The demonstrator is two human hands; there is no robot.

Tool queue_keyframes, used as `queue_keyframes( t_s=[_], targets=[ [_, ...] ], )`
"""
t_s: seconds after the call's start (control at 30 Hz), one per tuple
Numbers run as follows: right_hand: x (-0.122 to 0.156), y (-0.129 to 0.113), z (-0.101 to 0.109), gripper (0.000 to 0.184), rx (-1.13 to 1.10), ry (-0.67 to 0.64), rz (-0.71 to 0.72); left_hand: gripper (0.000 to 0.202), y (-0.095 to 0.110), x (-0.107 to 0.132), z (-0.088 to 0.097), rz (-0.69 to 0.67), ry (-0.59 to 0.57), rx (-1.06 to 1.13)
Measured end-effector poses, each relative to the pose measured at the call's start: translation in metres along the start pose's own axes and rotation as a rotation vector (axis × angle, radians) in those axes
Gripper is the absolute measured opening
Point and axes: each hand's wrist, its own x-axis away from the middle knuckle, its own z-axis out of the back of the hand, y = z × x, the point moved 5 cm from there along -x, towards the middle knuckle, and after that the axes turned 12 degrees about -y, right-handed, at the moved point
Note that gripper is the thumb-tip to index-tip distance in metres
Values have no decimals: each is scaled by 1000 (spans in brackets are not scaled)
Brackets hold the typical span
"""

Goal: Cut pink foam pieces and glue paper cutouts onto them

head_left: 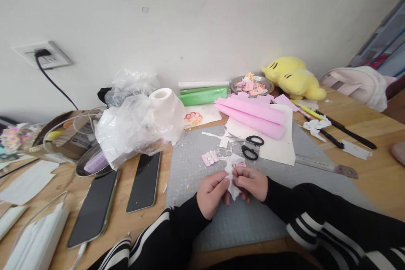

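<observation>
Between my two hands is a small white paper piece point(233, 189) with jagged, cut edges. My left hand point(212, 192) pinches it from the left, thumb on top. From the right, my right hand point(251, 182) closes on the same piece with its fingertips. Both hands are just above the grey cutting mat point(211, 230). Beyond them lie black-handled scissors point(251, 147), white paper scraps point(225, 141) and a pink patterned piece point(210, 158). The fingers partly cover the white piece and another pink bit behind it.
Pink crepe paper point(253, 116) lies over a white sheet point(278, 149). A steel ruler point(329, 166) is at the right. Two phones point(144, 182) and a plastic bag with a white roll point(161, 95) stand left. A metal dish point(268, 86) and yellow plush toy point(294, 76) are behind.
</observation>
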Motion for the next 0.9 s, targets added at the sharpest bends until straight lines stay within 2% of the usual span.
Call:
queue_keyframes(
  t_s=[0.13,0.27,0.37,0.5,0.7,0.9],
  targets=[
    [-2,1,1,14,-32,-8,5,35,-2,-2,3,1,57,36],
    [-3,3,2,14,-8,-5,34,32,-6,-5,-2,66,-20,6],
    [-3,6,3,14,23,6,41,32,-5,-5,-3,97,-32,-58],
    [-3,7,2,13,27,-12,77,33,-2,-2,-3,73,-41,-76],
    [-1,5,0,7,49,10,32,34,2,2,2,5,64,-19],
    [1,-1,0,10,-8,-3,46,34,-2,-1,4,16,75,1]
  ],
)
